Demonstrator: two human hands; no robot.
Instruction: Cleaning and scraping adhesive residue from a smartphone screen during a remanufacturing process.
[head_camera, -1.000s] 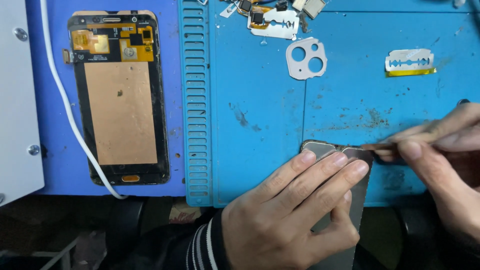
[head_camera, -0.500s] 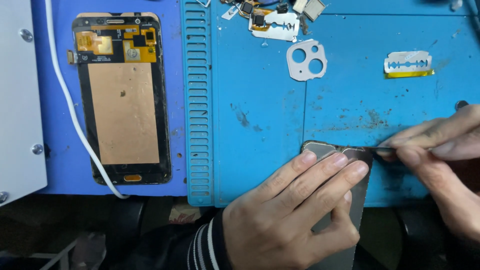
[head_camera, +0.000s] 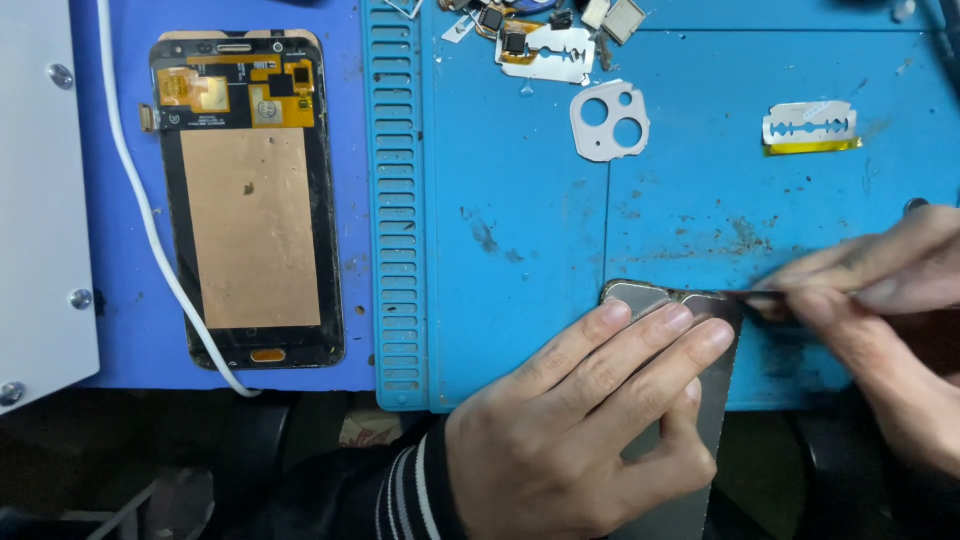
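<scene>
Grey phone back (head_camera: 690, 420) overhangs mat edge (head_camera: 780, 395); tool probably thin.
</scene>
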